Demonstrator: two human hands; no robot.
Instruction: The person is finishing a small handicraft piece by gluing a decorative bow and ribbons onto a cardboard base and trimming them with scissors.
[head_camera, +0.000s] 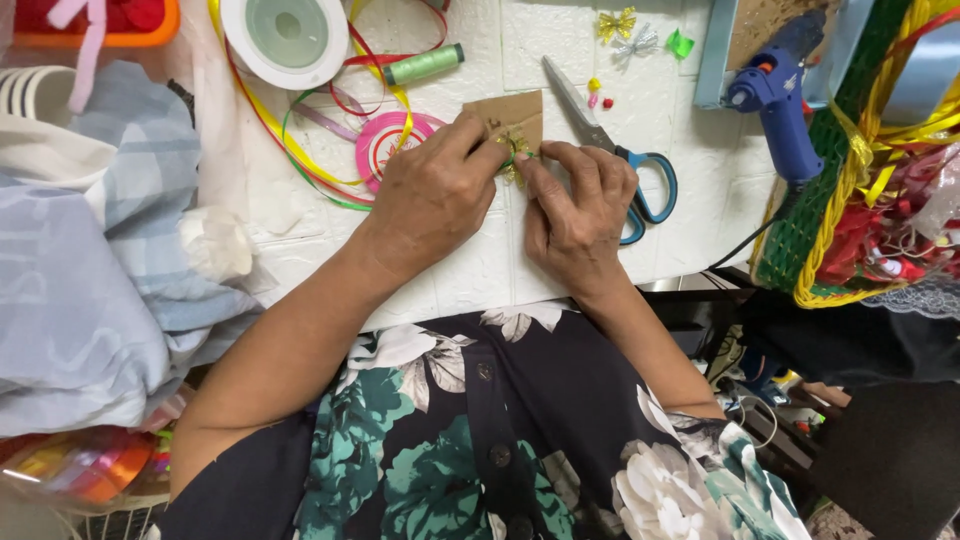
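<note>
- My left hand (432, 195) pinches a small green-and-gold ribbon piece (513, 156) on the cardboard scrap (518, 117).
- My right hand (575, 215) pinches it too, I think.
- Blue-handled scissors (620, 160) lie just beside.

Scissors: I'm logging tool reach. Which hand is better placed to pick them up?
Probably the right hand: the scissors lie beside it, handles nearest. The left hand is farther off, pinching the small bow.
</note>
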